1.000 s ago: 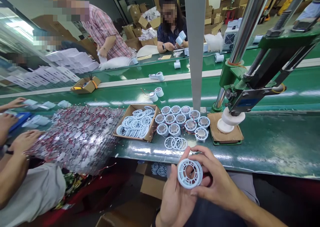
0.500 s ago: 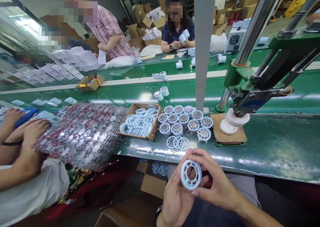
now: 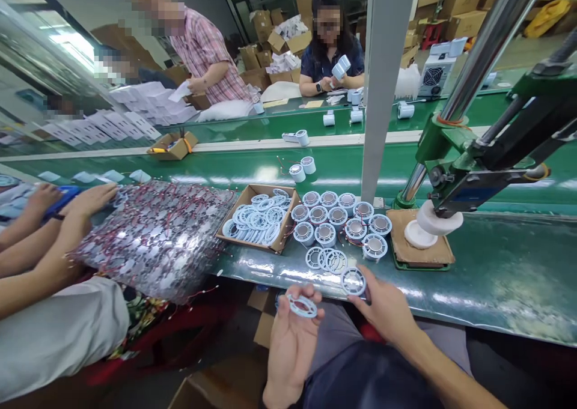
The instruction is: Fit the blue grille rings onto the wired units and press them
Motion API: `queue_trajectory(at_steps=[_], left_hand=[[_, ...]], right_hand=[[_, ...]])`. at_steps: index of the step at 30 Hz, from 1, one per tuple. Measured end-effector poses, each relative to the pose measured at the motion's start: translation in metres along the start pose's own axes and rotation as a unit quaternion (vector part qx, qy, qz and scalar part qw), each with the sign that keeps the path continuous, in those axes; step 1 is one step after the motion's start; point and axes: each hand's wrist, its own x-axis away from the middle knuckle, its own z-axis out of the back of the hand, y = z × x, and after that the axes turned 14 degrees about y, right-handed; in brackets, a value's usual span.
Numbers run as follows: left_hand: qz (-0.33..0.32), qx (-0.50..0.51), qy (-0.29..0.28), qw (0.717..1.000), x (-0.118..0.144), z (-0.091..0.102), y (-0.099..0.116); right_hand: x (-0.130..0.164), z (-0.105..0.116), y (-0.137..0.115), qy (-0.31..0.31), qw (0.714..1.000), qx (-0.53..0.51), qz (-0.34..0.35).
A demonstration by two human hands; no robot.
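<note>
My left hand [image 3: 291, 349] is raised in front of the bench edge, its fingers closed on a tilted light blue plastic ring [image 3: 311, 313]. Between thumb and fingers, my right hand [image 3: 390, 307] pinches a second light blue ring [image 3: 344, 281] at the bench's front edge. Just beyond it, several loose rings [image 3: 325, 259] lie overlapping in a short row. Behind these stand several round light blue housings [image 3: 374, 247] with silvery discs in their tops and thin red wires among them.
A cardboard box [image 3: 252, 248] of rings sits left of the housings. Further left lies a plastic-covered sheet of wired parts [image 3: 157, 241], beside a co-worker's arms [image 3: 58, 247]. On the right stands a green press [image 3: 469, 175] with a white pad. A grey post [image 3: 381, 96] rises behind.
My hands have moved apart, each now with a ring. The right has gone forward to the bench edge; the left has shifted left. The co-worker's hand at left has reached forward.
</note>
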Motion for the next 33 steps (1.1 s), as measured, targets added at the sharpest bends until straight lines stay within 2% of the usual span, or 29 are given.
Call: queue_trajectory(at_steps=[4,8,10,13,15,17,19,22,25,33], left_hand=[[0.006,-0.020,0.039,0.999,-0.005,0.005,0.002],[0.025,-0.053,0.052,0.997,0.003,-0.007,-0.005],[0.032,-0.054,0.030,0.998,0.008,-0.015,-0.008],[0.052,-0.037,-0.032,0.997,0.014,-0.024,-0.009],[0.066,-0.030,-0.068,0.995,0.019,-0.027,-0.009],[0.080,-0.036,-0.094,0.992,0.024,-0.029,-0.011],[0.087,-0.055,-0.117,0.988,0.030,-0.030,-0.012],[0.080,-0.078,-0.158,0.981,0.038,-0.030,-0.014],[0.074,-0.093,-0.184,0.976,0.042,-0.031,-0.014],[0.077,-0.125,-0.188,0.971,0.048,-0.031,-0.012]], right_hand=[[-0.019,-0.017,-0.022,0.002,1.000,0.021,0.005],[-0.032,-0.017,-0.026,0.002,1.000,0.010,0.015],[-0.029,-0.010,-0.023,0.001,1.000,-0.016,0.024],[-0.013,0.007,-0.017,0.011,0.995,-0.086,0.047],[0.000,0.022,-0.016,0.050,0.978,-0.181,0.092],[0.011,0.036,-0.018,0.081,0.949,-0.268,0.148],[0.019,0.047,-0.020,0.077,0.933,-0.303,0.179],[0.023,0.057,-0.023,0.058,0.927,-0.327,0.173],[0.023,0.061,-0.023,0.063,0.918,-0.355,0.165],[0.025,0.061,-0.022,0.085,0.906,-0.387,0.150]])
